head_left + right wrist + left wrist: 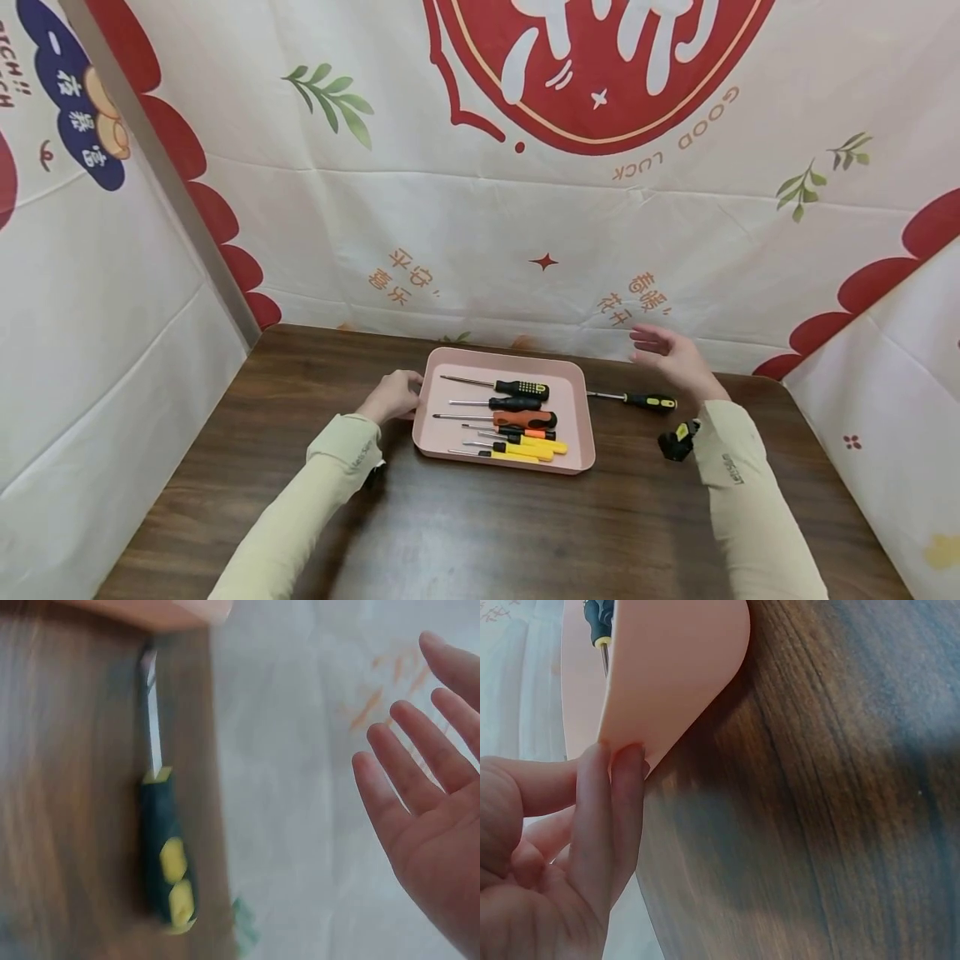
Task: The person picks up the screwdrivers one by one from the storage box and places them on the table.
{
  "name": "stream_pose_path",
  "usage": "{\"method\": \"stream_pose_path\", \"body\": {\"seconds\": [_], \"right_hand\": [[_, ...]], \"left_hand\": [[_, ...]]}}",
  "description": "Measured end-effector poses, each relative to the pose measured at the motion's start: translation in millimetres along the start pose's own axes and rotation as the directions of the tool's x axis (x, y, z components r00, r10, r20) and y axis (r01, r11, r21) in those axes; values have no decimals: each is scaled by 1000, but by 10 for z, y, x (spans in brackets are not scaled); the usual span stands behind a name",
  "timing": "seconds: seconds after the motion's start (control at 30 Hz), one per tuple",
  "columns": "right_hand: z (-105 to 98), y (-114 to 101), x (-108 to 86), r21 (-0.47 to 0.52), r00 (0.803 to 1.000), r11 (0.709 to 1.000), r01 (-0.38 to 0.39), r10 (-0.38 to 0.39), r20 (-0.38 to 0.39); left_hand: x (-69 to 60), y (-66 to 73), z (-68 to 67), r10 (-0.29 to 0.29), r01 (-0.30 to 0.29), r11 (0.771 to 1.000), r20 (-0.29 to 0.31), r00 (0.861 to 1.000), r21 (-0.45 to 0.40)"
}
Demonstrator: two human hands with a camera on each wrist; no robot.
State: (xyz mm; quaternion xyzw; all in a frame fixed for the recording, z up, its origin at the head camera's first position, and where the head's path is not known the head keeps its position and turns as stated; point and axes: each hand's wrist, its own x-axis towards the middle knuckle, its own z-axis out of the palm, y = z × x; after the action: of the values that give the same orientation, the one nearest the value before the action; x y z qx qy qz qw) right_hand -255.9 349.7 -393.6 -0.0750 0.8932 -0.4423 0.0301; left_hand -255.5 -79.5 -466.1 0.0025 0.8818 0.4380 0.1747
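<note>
Our left hand (393, 395) pinches the tray (495, 367) of tools (523, 420); our right hand (677, 362) spreads empty. One screwdriver (639, 400), at three o'clock, seemingly awaits gathering.

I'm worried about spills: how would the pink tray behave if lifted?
The pink tray would likely tilt, since only the left hand grips it. Its screwdrivers lie loose, so might slide; its upright walls suggest stiffness.
</note>
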Motion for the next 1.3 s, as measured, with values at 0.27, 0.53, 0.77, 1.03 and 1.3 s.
{"method": "stream_pose_path", "body": {"seconds": [0.27,0.53,0.77,1.03,1.3], "right_hand": [[251,-326,145,58,991,995,86,-91,94],[529,-345,236,14,974,994,107,-107,200],[783,-354,348,-5,952,993,121,-114,285],[1059,-318,440,15,927,996,83,-83,365],[1257,-193,458,75,925,996,-38,7,381]], "left_hand": [[23,-30,10,-2,1,1000,-9,1000,-4],[14,-14,17,-8,8,1000,-1,1000,-12],[-18,12,9,-12,12,1000,-13,1000,4],[-19,32,4,-9,9,1000,-9,1000,19],[-5,26,4,-11,11,1000,-6,1000,24]]}}
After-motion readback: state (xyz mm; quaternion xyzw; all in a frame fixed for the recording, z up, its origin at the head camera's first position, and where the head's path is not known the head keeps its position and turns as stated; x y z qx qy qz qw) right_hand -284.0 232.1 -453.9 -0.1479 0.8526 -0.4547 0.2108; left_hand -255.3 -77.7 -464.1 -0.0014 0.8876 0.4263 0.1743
